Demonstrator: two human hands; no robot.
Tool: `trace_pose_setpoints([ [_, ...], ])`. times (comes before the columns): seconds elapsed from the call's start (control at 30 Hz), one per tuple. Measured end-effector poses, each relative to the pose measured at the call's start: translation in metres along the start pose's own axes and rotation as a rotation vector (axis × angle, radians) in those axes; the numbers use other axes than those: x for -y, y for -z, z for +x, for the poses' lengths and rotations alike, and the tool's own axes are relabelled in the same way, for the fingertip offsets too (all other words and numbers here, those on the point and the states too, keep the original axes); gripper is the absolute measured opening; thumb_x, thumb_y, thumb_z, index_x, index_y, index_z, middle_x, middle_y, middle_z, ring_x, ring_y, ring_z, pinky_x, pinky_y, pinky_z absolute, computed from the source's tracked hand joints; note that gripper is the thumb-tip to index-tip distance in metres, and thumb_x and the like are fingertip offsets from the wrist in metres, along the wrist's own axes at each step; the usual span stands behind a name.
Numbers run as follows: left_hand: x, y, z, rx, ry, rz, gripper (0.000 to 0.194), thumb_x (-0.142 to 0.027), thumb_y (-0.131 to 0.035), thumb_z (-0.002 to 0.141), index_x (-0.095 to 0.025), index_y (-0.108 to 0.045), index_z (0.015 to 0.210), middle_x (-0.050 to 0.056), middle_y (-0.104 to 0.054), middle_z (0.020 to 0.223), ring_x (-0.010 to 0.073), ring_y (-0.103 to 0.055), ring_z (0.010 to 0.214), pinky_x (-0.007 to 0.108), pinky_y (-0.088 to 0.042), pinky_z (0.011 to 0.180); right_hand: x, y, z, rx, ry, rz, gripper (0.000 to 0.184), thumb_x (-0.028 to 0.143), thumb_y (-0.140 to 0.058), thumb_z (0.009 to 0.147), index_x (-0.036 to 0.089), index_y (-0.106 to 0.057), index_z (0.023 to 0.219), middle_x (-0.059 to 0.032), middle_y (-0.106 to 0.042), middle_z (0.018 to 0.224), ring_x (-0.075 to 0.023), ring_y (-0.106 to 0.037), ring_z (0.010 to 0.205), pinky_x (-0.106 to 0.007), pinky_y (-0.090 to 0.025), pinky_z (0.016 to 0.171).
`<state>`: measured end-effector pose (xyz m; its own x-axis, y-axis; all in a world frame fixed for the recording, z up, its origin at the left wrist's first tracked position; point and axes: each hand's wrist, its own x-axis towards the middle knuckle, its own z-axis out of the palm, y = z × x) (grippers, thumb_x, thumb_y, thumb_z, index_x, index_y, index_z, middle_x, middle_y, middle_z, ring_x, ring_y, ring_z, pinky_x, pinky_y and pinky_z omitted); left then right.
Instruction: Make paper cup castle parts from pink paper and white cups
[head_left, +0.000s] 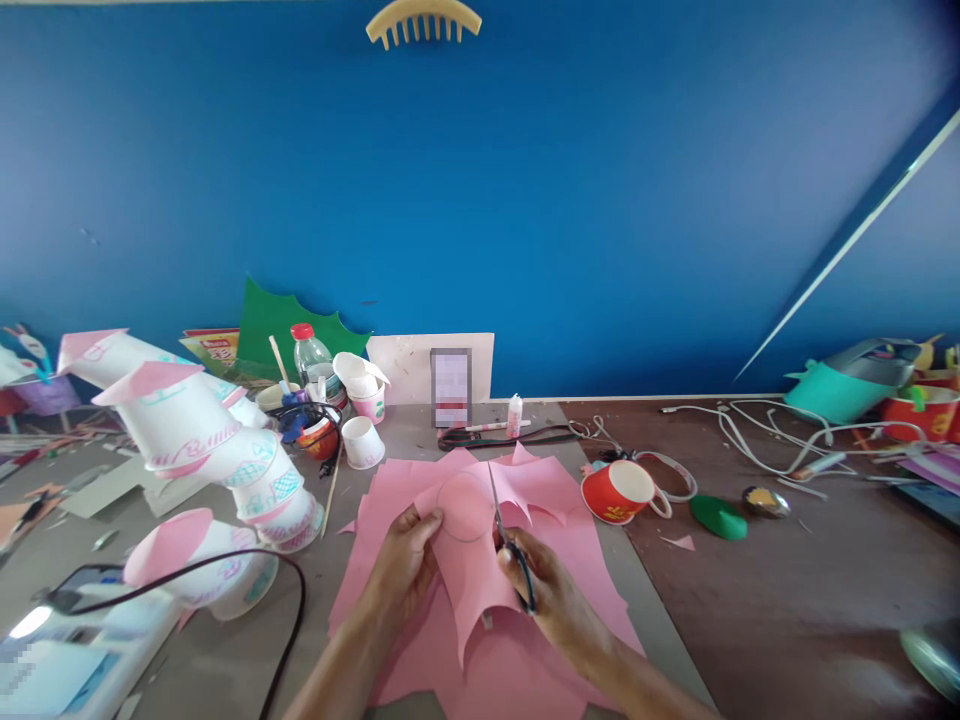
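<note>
Between thumb and fingers, my left hand [409, 560] grips the left side of a piece of pink paper [480, 580] that has a circle drawn on it. My right hand [551, 585] is closed round the dark handles of a pair of scissors [504, 530]. Their blades point away from me and lie at the paper, just right of the circle. Beneath this piece, larger pink sheets [600, 590] with jagged cut edges are spread on the grey table surface.
Left stand decorated paper-cup towers [259, 470] with pink cone tops, close to a black cable [296, 610]. Behind are a white cup [363, 442], a bottle [309, 352] and a propped phone [451, 388]. Right are a red cup [619, 490], a green cone [718, 516] and white cables [765, 440].
</note>
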<state>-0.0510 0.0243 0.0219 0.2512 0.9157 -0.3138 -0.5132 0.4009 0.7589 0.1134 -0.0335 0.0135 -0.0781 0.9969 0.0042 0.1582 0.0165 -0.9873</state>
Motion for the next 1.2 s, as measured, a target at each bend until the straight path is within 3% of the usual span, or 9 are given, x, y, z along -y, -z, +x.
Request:
trace_pose_setpoints([
  [0.3,0.0,0.0,0.0,-0.001,-0.001,0.023,0.032,-0.018,-0.077,0.067,-0.013,-0.07,0.097,0.009,-0.075,0.094,0.0263,-0.069,0.094,0.032,-0.057,0.079,0.0,-0.001,0.0,-0.001,0.014,0.024,0.046,0.066,-0.047,0.081,0.021,-0.042,0.072,0.0046,-0.03,0.065,-0.0113,-0.026,0.059,-0.026,-0.026,0.054],
  [0.7,-0.001,0.002,0.001,-0.026,0.02,0.022,0.033,-0.021,-0.082,0.06,-0.012,-0.07,0.09,0.009,-0.075,0.086,0.0283,-0.069,0.092,0.033,-0.056,0.078,-0.006,-0.005,0.002,-0.04,0.07,0.048,0.047,0.065,-0.05,0.08,0.02,-0.045,0.069,0.0047,-0.033,0.062,-0.0104,-0.028,0.057,-0.024,-0.028,0.052],
  [1.2,-0.002,0.004,0.003,0.043,0.024,0.051,0.034,-0.023,-0.08,0.063,-0.013,-0.069,0.093,0.01,-0.075,0.093,0.0278,-0.069,0.093,0.033,-0.055,0.079,-0.007,-0.005,-0.001,-0.023,-0.046,0.099,0.052,0.069,-0.057,0.073,0.018,-0.052,0.078,0.0056,-0.033,0.064,-0.0097,-0.026,0.056,-0.023,-0.029,0.049],
])
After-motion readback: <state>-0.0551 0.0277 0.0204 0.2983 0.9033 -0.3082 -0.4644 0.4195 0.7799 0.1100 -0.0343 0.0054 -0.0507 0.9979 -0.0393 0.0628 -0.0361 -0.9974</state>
